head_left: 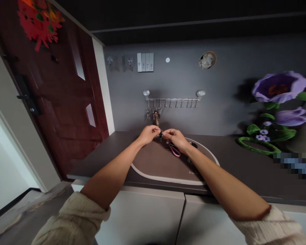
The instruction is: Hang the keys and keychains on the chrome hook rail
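Keys (160, 135) were pinched above the mat (153, 165).
The left hand (148, 134) and right hand (177, 139) grasped them by fingertips below the hook rail (173, 99); open mat stretched toward the counter's (234, 166) front edge.

The key bunch you hold (160, 135) seems part metal, too small to tell fully. Ahead of you, the hook rail (173, 99) is shiny metal, and its round end pieces (200, 93) look like clear, glossy plastic. Your sleeves (75, 211) are textured, knitted cloth. Below you, the mat (153, 160) and counter (234, 170) look smooth and matt. The door (58, 98) has a glossy, wood-like finish; the purple flowers (294, 83) look like soft, fuzzy cloth.
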`<action>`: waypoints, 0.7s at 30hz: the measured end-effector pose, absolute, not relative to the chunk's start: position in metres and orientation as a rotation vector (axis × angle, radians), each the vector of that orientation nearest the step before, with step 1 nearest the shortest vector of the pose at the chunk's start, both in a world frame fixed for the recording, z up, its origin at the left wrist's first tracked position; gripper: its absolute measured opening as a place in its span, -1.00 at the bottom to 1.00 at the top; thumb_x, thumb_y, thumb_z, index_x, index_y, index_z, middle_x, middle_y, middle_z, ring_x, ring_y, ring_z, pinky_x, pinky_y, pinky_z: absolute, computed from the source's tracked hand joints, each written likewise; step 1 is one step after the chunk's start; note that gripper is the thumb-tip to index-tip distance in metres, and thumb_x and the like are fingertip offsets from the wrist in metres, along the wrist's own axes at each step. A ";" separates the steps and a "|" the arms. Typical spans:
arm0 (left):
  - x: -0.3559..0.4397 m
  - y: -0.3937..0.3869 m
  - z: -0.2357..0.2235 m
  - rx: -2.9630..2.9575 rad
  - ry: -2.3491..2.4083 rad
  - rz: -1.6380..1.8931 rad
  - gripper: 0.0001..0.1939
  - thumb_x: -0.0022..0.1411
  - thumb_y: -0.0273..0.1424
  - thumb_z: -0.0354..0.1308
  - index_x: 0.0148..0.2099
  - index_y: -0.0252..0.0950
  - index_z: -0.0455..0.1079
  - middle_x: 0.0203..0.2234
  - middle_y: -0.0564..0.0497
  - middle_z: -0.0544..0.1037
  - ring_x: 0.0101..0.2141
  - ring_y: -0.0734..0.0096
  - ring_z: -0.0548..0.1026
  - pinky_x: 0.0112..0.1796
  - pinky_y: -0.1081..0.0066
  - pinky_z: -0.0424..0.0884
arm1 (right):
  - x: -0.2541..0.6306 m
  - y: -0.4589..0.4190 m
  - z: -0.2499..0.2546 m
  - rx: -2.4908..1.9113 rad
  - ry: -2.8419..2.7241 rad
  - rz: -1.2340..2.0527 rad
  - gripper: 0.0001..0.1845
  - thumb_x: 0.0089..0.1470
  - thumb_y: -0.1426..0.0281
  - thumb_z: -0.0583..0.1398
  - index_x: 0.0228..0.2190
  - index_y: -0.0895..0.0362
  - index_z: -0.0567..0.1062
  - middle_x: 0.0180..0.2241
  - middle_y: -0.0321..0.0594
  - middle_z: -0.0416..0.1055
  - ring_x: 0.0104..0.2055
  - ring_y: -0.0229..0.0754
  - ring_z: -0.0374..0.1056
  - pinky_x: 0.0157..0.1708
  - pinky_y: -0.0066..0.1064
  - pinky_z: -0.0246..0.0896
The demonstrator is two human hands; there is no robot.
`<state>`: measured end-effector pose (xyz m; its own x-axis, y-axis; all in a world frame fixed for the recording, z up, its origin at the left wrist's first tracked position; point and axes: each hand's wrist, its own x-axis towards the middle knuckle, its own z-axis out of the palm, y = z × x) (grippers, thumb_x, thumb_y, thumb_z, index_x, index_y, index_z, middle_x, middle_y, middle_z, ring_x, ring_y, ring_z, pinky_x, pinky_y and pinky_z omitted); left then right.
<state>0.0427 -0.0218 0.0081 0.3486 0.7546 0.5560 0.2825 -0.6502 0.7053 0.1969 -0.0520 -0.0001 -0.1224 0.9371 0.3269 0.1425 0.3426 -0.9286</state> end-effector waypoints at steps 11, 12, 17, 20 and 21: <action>0.048 -0.023 0.005 2.004 0.838 1.301 -0.71 -0.01 -0.29 0.06 -0.28 -0.40 0.36 -0.47 -0.04 0.46 -0.46 0.51 0.37 -0.39 0.49 0.27 | 0.200 -0.046 -0.002 -1.022 -1.573 0.776 -0.73 -0.23 0.22 0.15 -0.53 0.19 0.31 -0.62 -0.37 0.20 -0.59 -0.40 0.08 -0.58 -0.53 0.02; 0.049 -0.022 0.004 1.965 0.835 1.321 -0.70 -0.02 -0.28 0.06 -0.28 -0.40 0.36 -0.48 -0.04 0.46 -0.46 0.51 0.37 -0.40 0.49 0.28 | 0.201 -0.045 -0.001 -1.021 -1.586 0.742 -0.73 -0.23 0.22 0.15 -0.54 0.20 0.31 -0.62 -0.37 0.20 -0.58 -0.40 0.08 -0.56 -0.53 0.02; 0.051 -0.015 -0.003 1.832 0.857 1.344 -0.71 -0.03 -0.26 0.07 -0.33 -0.41 0.34 -0.57 0.01 0.42 -0.56 0.58 0.33 -0.49 0.52 0.26 | 0.205 -0.040 0.009 -1.035 -1.603 0.572 -0.75 -0.22 0.24 0.13 -0.56 0.20 0.31 -0.61 -0.36 0.20 -0.55 -0.39 0.08 -0.49 -0.51 0.01; 0.052 -0.013 -0.005 1.812 0.879 1.332 -0.74 -0.02 -0.27 0.06 -0.38 -0.40 0.33 -0.60 0.03 0.40 -0.61 0.61 0.30 -0.53 0.53 0.23 | 0.207 -0.034 0.023 -1.024 -1.582 0.507 -0.78 -0.20 0.27 0.11 -0.57 0.19 0.30 -0.62 -0.37 0.19 -0.56 -0.39 0.07 -0.49 -0.51 0.01; 0.052 -0.013 -0.006 1.811 0.888 1.330 -0.74 -0.02 -0.27 0.05 -0.39 -0.40 0.33 -0.61 0.03 0.39 -0.62 0.61 0.29 -0.54 0.54 0.22 | 0.207 -0.032 0.028 -1.016 -1.569 0.503 -0.80 -0.20 0.28 0.11 -0.57 0.19 0.30 -0.62 -0.37 0.20 -0.56 -0.39 0.08 -0.48 -0.51 0.02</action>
<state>0.0521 -0.0132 -0.0059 0.2339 0.8470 0.4773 0.1162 -0.5118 0.8512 0.2073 -0.0317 0.0282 0.0166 0.8198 0.5725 0.3345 0.5350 -0.7758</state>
